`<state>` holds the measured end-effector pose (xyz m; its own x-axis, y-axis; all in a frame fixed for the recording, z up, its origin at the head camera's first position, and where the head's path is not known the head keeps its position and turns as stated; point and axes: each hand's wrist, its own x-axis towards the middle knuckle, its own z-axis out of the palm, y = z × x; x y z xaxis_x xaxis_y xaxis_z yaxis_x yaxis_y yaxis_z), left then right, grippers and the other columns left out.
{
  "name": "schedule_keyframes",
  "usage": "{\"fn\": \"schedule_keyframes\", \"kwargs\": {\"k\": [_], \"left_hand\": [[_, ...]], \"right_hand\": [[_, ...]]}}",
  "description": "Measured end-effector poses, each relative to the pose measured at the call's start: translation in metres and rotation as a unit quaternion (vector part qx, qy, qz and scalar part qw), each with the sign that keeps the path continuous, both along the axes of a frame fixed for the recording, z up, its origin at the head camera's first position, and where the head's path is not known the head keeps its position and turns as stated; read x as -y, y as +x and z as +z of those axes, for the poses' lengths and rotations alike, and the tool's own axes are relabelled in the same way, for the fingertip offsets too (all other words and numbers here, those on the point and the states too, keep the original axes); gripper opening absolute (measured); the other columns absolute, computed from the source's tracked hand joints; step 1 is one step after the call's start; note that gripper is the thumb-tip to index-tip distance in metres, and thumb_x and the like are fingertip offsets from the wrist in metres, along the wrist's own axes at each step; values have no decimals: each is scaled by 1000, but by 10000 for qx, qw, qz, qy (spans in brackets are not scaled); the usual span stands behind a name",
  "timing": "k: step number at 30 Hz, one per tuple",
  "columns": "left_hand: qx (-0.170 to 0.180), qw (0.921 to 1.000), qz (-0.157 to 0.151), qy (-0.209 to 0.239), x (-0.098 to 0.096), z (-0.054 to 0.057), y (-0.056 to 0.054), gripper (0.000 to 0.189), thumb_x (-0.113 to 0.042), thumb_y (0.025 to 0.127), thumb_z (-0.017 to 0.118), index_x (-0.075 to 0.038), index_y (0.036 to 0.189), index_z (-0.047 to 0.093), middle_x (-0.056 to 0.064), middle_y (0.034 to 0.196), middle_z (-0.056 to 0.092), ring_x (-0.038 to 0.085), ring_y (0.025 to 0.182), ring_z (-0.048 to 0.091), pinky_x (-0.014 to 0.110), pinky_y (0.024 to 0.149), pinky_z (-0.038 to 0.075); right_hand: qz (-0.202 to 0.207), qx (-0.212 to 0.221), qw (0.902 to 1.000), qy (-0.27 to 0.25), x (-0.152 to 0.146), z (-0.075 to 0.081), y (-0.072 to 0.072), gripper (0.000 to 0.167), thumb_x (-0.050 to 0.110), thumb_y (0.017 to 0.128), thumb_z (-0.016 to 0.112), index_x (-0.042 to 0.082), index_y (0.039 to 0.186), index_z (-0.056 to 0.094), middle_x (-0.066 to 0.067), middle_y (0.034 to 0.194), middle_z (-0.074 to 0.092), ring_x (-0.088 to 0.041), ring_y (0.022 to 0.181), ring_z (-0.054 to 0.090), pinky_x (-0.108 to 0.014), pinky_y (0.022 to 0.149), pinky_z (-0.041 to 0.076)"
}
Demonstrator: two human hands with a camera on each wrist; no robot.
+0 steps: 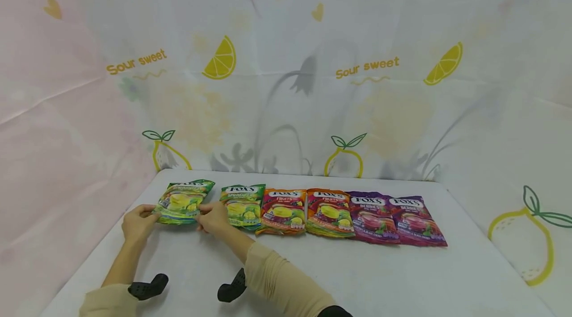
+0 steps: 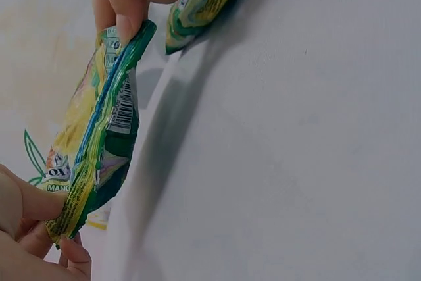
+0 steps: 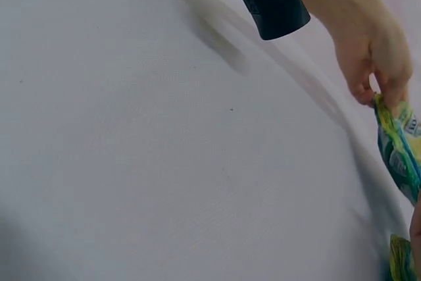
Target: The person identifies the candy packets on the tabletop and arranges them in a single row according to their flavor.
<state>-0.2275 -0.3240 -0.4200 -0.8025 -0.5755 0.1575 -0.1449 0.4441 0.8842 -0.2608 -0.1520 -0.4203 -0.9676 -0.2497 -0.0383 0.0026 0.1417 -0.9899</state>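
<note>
Both hands pinch a green-and-yellow Fox's candy bag [image 1: 183,201] at the left end of the table. My left hand [image 1: 138,222] grips its lower left corner, and my right hand [image 1: 215,218] has the lower right corner. Seen edge-on in the left wrist view, the same bag [image 2: 99,129] stretches between thumb and fingers of each hand, its bottom edge raised off the table. Just right of it lies a second green Fox's bag [image 1: 243,207], close to my right hand. In the right wrist view only a sliver of my right hand [image 3: 416,231] shows.
Along the row to the right are two orange-red Fruits bags [image 1: 282,211] [image 1: 329,212], then two purple Berries bags [image 1: 372,217] [image 1: 417,220], side by side and partly overlapping. A white table [image 1: 380,277] carries them. Behind hangs a lemon-print cloth [image 1: 277,108].
</note>
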Motion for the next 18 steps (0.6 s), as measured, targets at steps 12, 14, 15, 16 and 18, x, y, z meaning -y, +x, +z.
{"fn": "schedule_keyframes", "kwargs": {"k": [12,14,15,16,18], "left_hand": [[-199,9998,65,-67,-17,-9,1,23,1,78,63,14,97,61,10,75,68,-13,57,40,12,53,37],[-152,9998,27,-145,-19,-12,0,23,0,78,63,13,97,61,14,78,70,-14,57,39,12,57,35],[-129,9998,27,-173,-20,-14,0,23,0,78,63,13,97,61,16,80,70,-15,58,39,12,59,35],[-115,9998,16,-182,-21,-16,0,23,0,79,63,13,98,61,18,83,70,-15,58,39,13,60,34],[-82,9998,-4,-191,-24,-17,-1,24,-1,79,64,13,98,61,20,85,69,-12,60,40,13,61,33]], "right_hand": [[291,-713,9964,364,-20,-7,2,32,-4,83,65,-2,115,65,-1,77,65,-18,47,61,-17,39,38],[229,-738,9960,460,-21,-10,2,31,-4,83,65,-2,114,65,0,76,65,-18,46,61,-17,39,39],[185,-741,9958,502,-22,-12,3,31,-4,83,65,-2,113,66,0,74,65,-16,45,60,-17,39,39],[151,-763,9954,565,-23,-14,3,31,-4,83,65,-2,114,66,1,72,64,-14,44,59,-17,39,39],[55,-819,9943,683,-24,-17,3,30,-4,83,64,-2,113,66,2,67,61,-11,41,55,-16,38,37]]}}
